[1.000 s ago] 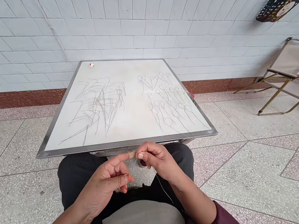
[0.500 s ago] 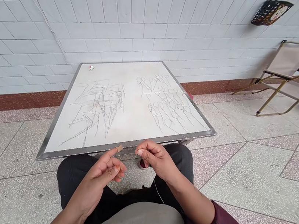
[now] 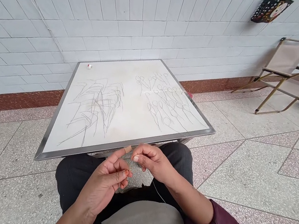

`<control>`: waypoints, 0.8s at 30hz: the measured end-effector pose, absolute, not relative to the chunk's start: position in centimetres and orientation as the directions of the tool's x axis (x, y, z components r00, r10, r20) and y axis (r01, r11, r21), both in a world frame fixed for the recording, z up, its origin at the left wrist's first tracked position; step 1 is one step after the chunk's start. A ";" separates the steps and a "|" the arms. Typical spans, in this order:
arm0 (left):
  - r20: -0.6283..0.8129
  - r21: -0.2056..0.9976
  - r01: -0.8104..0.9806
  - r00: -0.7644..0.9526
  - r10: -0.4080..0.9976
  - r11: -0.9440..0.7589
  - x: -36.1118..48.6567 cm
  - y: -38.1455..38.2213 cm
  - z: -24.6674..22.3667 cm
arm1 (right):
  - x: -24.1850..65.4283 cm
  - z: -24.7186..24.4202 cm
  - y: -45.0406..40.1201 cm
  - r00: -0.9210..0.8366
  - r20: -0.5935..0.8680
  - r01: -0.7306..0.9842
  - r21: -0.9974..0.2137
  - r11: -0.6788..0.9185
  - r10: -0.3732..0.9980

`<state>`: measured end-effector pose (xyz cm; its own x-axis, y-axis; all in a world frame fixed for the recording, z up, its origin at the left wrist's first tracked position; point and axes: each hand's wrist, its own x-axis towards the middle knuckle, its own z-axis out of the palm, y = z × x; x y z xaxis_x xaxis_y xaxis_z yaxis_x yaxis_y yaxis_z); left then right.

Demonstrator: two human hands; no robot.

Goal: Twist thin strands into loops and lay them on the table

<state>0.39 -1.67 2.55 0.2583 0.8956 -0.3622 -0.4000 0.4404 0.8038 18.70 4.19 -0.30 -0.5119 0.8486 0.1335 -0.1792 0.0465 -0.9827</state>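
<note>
My right hand [image 3: 153, 161] pinches a thin wire [image 3: 157, 191] between thumb and forefinger, just past the table's near edge. The wire's long tail droops from under this hand toward my lap. Close on its left, my left hand [image 3: 111, 177] has its thumb closed against the curled fingers at the short lower end of the wire. The left forefinger points out with a tan bandage [image 3: 127, 149] round its tip. On the white table [image 3: 128, 124], thin bent wires [image 3: 94, 108] lie in a tangle at left, and looped wires [image 3: 169, 107] spread out at right.
A small white and red item [image 3: 89, 67] sits at the table's far left corner. Behind the table is a white tiled wall [image 3: 138, 32]. A folding chair [image 3: 285, 72] stands at right below a hanging dark basket [image 3: 272, 10]. My knees are under the near edge.
My left hand has moved right and up to the wire's end, and its thumb and fingers have closed together. The right hand has shifted slightly left and down, keeping its pinch.
</note>
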 end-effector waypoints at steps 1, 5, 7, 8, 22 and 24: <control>-0.365 0.817 -0.374 0.255 0.895 0.440 0.3 -1.8 2.7 | 18.6 -0.3 4.1 -0.511 0.137 -0.173 -0.983 0.055 0.849; -0.385 0.839 -0.286 0.287 0.877 0.462 -0.3 -2.3 3.3 | 18.1 -0.5 3.7 -0.526 0.146 -0.190 -0.980 0.052 0.838; -0.377 0.839 -0.284 0.313 0.871 0.465 -0.3 -2.3 3.5 | 17.8 -0.6 3.5 -0.530 0.149 -0.201 -0.979 0.047 0.835; -0.368 0.838 -0.294 0.318 0.874 0.460 -0.2 -2.3 3.6 | 17.7 -0.5 3.5 -0.529 0.150 -0.201 -0.978 0.049 0.835; -0.385 0.886 -0.166 0.254 0.887 0.432 -0.9 -1.5 4.6 | 17.6 -0.3 3.4 -0.509 0.206 -0.133 -0.978 0.160 0.836; -0.374 0.881 -0.194 0.271 0.887 0.431 -0.9 -1.4 4.7 | 17.6 -0.2 3.5 -0.512 0.211 -0.151 -0.976 0.154 0.833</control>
<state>-0.91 -1.40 4.68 0.2710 0.8870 -0.3739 -0.1943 0.4309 0.8812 17.62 3.52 -0.23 -0.5120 0.8327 0.2108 -0.1508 0.1545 -0.9764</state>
